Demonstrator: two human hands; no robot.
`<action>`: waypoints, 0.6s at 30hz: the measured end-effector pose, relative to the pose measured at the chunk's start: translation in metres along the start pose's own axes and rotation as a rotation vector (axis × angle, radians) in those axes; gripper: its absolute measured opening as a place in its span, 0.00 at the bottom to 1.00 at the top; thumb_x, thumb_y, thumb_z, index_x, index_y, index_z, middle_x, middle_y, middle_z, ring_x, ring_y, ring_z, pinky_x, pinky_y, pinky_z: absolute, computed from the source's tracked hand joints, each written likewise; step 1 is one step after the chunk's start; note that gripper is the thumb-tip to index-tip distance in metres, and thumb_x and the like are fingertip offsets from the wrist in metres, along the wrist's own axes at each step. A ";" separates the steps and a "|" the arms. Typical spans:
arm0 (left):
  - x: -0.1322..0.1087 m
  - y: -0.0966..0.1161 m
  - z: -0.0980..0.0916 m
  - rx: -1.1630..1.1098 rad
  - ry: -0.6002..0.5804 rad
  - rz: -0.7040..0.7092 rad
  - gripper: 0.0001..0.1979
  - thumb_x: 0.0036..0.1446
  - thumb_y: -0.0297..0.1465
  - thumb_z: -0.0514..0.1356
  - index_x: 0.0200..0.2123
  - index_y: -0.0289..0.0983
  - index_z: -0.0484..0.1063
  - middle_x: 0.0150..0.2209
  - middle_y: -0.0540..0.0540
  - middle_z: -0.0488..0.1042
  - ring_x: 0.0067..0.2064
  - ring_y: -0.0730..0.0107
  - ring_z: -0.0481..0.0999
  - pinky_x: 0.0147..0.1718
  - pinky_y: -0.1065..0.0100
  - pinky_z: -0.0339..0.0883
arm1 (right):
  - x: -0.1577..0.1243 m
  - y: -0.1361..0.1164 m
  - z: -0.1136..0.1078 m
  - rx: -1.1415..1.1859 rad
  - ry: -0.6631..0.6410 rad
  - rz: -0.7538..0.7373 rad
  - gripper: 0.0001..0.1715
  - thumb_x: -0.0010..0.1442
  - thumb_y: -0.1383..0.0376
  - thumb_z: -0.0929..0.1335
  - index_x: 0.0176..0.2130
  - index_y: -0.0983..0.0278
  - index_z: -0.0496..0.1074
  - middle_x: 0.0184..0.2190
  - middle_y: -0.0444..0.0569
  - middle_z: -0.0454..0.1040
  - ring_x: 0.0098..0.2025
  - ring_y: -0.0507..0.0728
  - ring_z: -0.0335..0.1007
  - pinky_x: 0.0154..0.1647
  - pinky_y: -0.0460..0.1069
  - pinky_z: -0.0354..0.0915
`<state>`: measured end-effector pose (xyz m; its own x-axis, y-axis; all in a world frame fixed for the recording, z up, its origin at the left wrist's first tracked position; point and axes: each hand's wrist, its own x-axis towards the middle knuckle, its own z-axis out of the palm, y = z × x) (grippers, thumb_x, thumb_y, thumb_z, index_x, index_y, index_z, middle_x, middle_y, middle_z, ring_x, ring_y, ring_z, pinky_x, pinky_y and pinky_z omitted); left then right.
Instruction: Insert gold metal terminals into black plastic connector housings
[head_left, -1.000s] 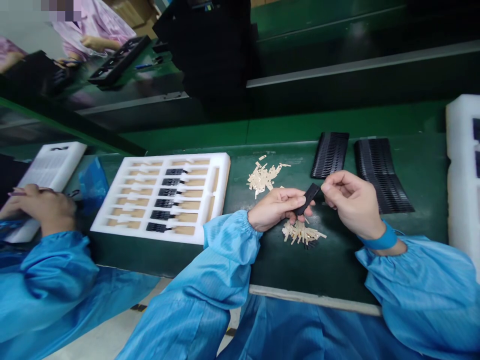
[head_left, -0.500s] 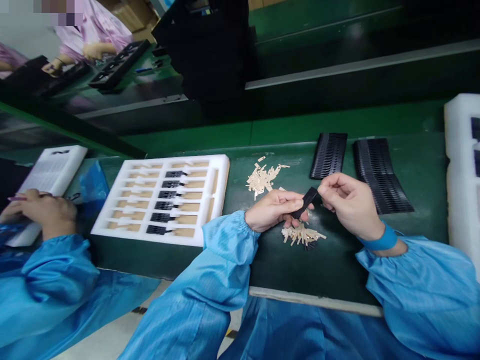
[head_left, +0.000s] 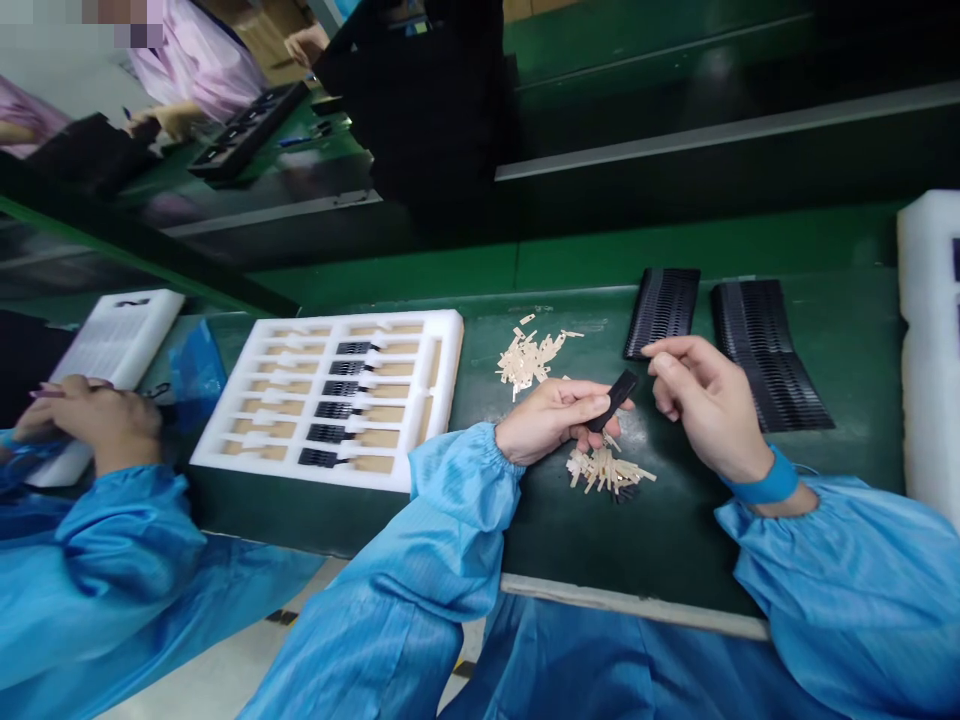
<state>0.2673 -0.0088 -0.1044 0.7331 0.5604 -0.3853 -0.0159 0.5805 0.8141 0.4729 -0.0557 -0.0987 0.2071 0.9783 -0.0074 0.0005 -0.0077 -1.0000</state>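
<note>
My left hand (head_left: 551, 425) is closed on a small flat black part (head_left: 616, 393), pinching its lower end so that it sticks up to the right. My right hand (head_left: 709, 400) hovers just right of the part's tip, a small gap away, with fingers curled in a pinch. Whether anything is between them is too small to see. Just below both hands a heap of small tan strips (head_left: 604, 468) lies on the green bench top (head_left: 675, 530). A second heap of tan strips (head_left: 529, 355) lies farther back on the left.
A white foam tray (head_left: 442, 380) with slots of tan and black parts sits left of my hands. Two rows of black parts (head_left: 664, 310) (head_left: 765, 350) lie behind my right hand. A white foam block (head_left: 926, 350) stands at the right. A co-worker's hands (head_left: 90, 425) rest at the far left.
My right hand has let go of the black part's tip and drawn slightly up and right. My left hand keeps its hold in the same place.
</note>
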 end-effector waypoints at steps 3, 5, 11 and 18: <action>0.001 0.000 0.002 0.002 -0.027 0.026 0.27 0.54 0.49 0.73 0.45 0.31 0.82 0.33 0.44 0.80 0.26 0.79 0.76 0.22 0.78 0.66 | -0.006 0.002 0.004 0.023 -0.161 0.037 0.19 0.66 0.51 0.72 0.47 0.63 0.79 0.25 0.42 0.68 0.23 0.49 0.60 0.23 0.47 0.58; 0.001 0.000 0.002 0.005 -0.052 0.039 0.26 0.54 0.49 0.73 0.41 0.30 0.81 0.32 0.43 0.80 0.26 0.77 0.77 0.21 0.78 0.66 | -0.011 0.003 0.008 0.096 -0.210 0.073 0.18 0.66 0.52 0.72 0.46 0.62 0.81 0.28 0.44 0.70 0.24 0.49 0.61 0.23 0.47 0.58; -0.001 -0.001 0.003 -0.028 -0.126 0.008 0.27 0.52 0.49 0.74 0.40 0.30 0.81 0.31 0.43 0.81 0.24 0.77 0.76 0.22 0.76 0.68 | -0.022 0.002 0.017 0.404 -0.228 0.202 0.18 0.64 0.50 0.73 0.39 0.62 0.80 0.22 0.41 0.64 0.22 0.49 0.58 0.23 0.47 0.57; -0.005 0.004 0.002 0.018 -0.158 -0.063 0.27 0.50 0.50 0.74 0.34 0.29 0.80 0.31 0.42 0.80 0.25 0.77 0.76 0.23 0.76 0.68 | -0.020 -0.006 0.017 0.500 -0.280 0.405 0.20 0.61 0.49 0.75 0.32 0.63 0.76 0.19 0.39 0.60 0.20 0.49 0.55 0.24 0.47 0.63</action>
<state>0.2651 -0.0106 -0.0982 0.8299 0.4230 -0.3638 0.0445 0.5998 0.7989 0.4517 -0.0717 -0.0927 -0.1639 0.9356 -0.3127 -0.4876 -0.3524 -0.7988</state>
